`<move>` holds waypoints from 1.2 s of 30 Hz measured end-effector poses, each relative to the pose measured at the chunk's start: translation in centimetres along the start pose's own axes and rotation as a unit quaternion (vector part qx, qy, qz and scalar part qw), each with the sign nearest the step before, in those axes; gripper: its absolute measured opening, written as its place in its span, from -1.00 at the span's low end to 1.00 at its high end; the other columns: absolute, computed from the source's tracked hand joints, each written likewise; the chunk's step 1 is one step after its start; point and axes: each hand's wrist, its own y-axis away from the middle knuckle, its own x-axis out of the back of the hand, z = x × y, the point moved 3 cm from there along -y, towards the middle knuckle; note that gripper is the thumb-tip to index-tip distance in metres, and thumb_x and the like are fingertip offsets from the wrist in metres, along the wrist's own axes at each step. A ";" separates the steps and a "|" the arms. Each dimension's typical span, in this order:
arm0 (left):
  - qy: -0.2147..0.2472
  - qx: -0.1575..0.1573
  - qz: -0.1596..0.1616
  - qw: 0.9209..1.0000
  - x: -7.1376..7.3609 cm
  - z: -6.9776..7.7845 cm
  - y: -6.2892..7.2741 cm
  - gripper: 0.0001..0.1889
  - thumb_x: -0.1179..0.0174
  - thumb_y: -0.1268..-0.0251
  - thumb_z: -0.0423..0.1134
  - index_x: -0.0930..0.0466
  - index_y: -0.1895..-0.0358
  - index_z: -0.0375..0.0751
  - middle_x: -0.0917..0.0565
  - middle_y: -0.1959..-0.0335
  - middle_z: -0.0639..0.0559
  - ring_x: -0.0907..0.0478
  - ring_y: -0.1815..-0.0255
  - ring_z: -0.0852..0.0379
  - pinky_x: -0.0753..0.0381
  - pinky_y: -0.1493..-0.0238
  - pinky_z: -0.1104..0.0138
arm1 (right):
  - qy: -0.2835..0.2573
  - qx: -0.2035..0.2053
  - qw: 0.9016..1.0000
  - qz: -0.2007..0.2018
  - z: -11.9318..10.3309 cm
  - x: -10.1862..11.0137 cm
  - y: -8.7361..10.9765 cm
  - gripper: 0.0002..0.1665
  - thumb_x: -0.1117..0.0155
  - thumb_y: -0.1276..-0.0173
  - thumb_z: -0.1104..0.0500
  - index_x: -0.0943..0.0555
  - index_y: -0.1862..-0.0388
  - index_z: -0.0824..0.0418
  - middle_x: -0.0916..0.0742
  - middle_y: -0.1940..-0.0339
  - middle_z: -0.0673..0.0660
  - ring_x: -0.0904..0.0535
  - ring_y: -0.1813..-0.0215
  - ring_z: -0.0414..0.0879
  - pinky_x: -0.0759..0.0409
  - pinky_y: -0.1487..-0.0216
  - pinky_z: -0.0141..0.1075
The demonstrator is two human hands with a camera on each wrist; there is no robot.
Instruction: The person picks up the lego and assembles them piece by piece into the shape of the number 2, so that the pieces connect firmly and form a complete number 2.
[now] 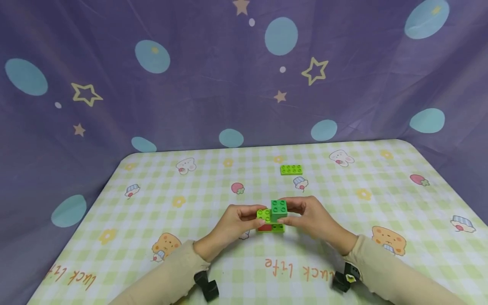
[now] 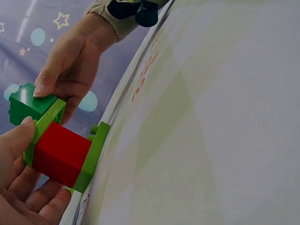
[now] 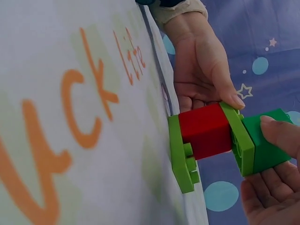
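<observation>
1. Two beige sleeves come in from the near edge of the table (image 1: pixel 419 203), each with a black wrist mount; the table wears a soft green-and-white checked cloth printed with bears, strawberries and orange lettering.
2. The left hand (image 1: pixel 232 224) curls round the left side of the brick stack (image 1: pixel 271 218), fingers and thumb clamped on it.
3. The right hand (image 1: pixel 312 218) pinches the dark green brick (image 1: pixel 279 209), thumb on its near face, fingers behind.
4. The stack is hard, glossy plastic with round studs: a thin light green plate (image 2: pixel 93 154) at the bottom resting on the cloth, a red block (image 2: pixel 61 157) on it, a light green plate (image 3: pixel 241 140) over that, and the square dark green brick on top at the right end.
5. It stands between both hands, at the table's near middle.
6. Farther back lies a flat light green brick (image 1: pixel 291 170), well apart from the hands.
7. Behind hangs a creased purple cloth (image 1: pixel 190 84) with blue dots and stars.
</observation>
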 end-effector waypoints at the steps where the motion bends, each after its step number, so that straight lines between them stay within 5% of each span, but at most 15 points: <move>1: 0.001 0.000 0.000 1.000 0.0 0.0 0.0 -0.60 -0.28 -0.20 -0.32 -0.55 -0.11 -0.38 -0.65 0.03 -0.23 -0.66 0.11 0.13 -0.61 0.13 0.38 | 0.000 -0.002 1.000 -0.002 0.0 0.0 0.0 -0.53 -0.46 -0.10 0.21 -0.63 0.01 0.37 -0.74 0.10 0.17 -0.66 0.04 -0.05 -0.54 -0.04 -0.35; 17: -0.010 -0.001 0.005 1.000 -0.2 -0.6 0.1 -0.60 -0.29 -0.19 -0.33 -0.56 -0.10 -0.40 -0.65 0.03 -0.25 -0.66 0.13 0.14 -0.60 0.14 0.41 | 0.016 -0.014 1.000 -0.011 0.5 0.1 0.3 -0.50 -0.46 -0.11 0.15 -0.62 -0.02 0.34 -0.73 0.07 0.17 -0.64 -0.01 -0.01 -0.54 -0.08 -0.26; 22: -0.010 0.006 0.008 1.000 -0.2 -0.7 0.2 -0.60 -0.29 -0.18 -0.34 -0.56 -0.10 -0.39 -0.65 0.04 -0.24 -0.66 0.14 0.15 -0.61 0.16 0.41 | 0.046 0.010 0.997 -0.062 0.4 0.7 -0.3 -0.51 -0.47 -0.10 0.13 -0.63 0.00 0.31 -0.74 0.10 0.12 -0.65 0.02 -0.10 -0.54 -0.09 -0.25; 31: -0.021 0.005 0.007 1.000 -0.1 -0.4 -0.2 -0.61 -0.29 -0.18 -0.34 -0.57 -0.10 -0.36 -0.67 0.07 -0.22 -0.66 0.15 0.15 -0.61 0.16 0.40 | 0.017 0.028 0.983 -0.179 0.6 4.4 -1.7 -0.52 -0.41 -0.14 0.29 -0.57 -0.06 0.38 -0.67 -0.02 0.27 -0.59 -0.08 -0.03 -0.47 -0.18 -0.26; 36: -0.031 0.006 0.014 0.999 0.1 -0.5 -0.2 -0.61 -0.29 -0.18 -0.32 -0.58 -0.09 -0.35 -0.67 0.06 -0.22 -0.65 0.15 0.19 -0.59 0.19 0.44 | 0.026 -0.003 0.991 -0.129 2.1 6.9 -3.8 -0.48 -0.38 -0.17 0.31 -0.51 -0.09 0.51 -0.63 -0.05 0.39 -0.56 -0.11 0.17 -0.51 -0.12 -0.31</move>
